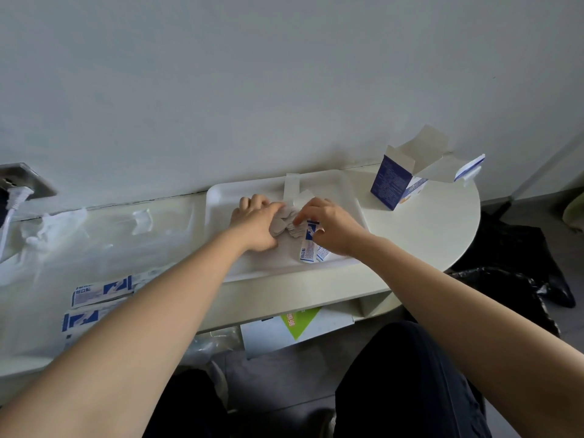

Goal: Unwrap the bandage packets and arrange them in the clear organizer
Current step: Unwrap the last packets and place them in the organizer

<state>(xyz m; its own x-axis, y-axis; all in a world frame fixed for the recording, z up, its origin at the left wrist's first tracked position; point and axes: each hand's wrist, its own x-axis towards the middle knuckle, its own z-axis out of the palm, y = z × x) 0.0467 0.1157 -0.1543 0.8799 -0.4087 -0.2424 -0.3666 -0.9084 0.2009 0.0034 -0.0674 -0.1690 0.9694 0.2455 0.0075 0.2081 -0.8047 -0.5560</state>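
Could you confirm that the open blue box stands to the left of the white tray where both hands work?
No: the head view shows the open blue box to the right of the white tray; the left hand and right hand do work there.

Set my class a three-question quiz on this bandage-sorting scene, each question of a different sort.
1. True or false: the blue box stands shut.
2. The left hand and right hand work over: A the white tray; B the box; C a sink.
3. Fill in: loose blue-and-white packets lie on the person's ____ of the tray.
Key: 1 false; 2 A; 3 left.
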